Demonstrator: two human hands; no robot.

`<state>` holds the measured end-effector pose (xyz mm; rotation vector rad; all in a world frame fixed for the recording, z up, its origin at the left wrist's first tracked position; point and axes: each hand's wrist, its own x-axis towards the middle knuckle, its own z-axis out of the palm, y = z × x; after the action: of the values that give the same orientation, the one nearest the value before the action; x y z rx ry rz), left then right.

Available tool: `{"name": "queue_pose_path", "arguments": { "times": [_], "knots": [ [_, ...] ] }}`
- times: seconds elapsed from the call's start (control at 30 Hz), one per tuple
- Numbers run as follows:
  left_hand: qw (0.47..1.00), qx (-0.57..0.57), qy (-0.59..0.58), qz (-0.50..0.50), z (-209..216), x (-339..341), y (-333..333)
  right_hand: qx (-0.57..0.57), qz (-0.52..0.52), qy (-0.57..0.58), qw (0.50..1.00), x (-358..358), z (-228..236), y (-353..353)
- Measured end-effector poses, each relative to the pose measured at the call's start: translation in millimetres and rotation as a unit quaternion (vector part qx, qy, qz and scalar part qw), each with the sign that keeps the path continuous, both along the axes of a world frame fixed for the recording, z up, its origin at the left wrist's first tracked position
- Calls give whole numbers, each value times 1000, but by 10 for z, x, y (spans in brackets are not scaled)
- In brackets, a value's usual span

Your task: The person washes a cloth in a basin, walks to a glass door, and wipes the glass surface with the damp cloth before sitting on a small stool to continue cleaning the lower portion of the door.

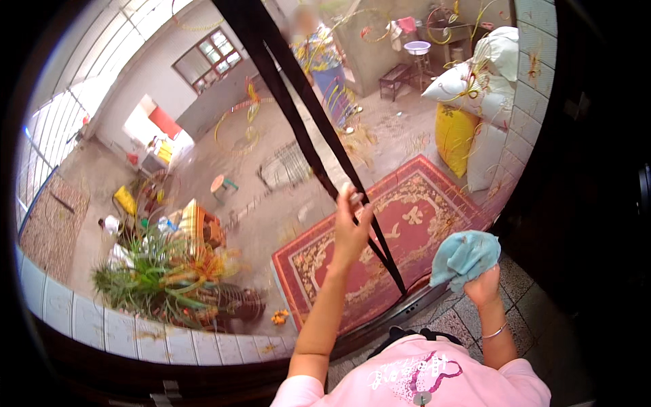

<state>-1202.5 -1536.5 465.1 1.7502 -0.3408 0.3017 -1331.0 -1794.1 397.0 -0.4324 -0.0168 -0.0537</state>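
Holds a pale blue cloth (464,260) in the right hand (483,286), bunched and clamped in the fingers, to the right of the lower end of a slanting black frame (245,20); should handle as light, soft, limp and hard to damage; best gripped by the gathered folds along its lower edge, leaving the broad face free; has the left hand (351,234) bare of any cloth, at the frame's lower half, fingers bent; cannot tell, with hand and frame overlapping, whether closed on it or merely in front; beyond the frame, a patterned red rug (434,210); to its left, a spiky green plant (152,275); to its right, a yellow sack (456,139).
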Motion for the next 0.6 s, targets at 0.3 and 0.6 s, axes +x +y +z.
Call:
{"name": "queue_pose_path", "arguments": {
  "times": [0.3, 0.6],
  "knots": [
    [995, -73, 37, -64, 202, 170, -217, -146, -324, -131, 926, 998, 977, -159],
    [991, -30, -12, -130, 107, -149, -307, -677, -447, -558, 174, 1861, 1867, 460]
  ]
}}
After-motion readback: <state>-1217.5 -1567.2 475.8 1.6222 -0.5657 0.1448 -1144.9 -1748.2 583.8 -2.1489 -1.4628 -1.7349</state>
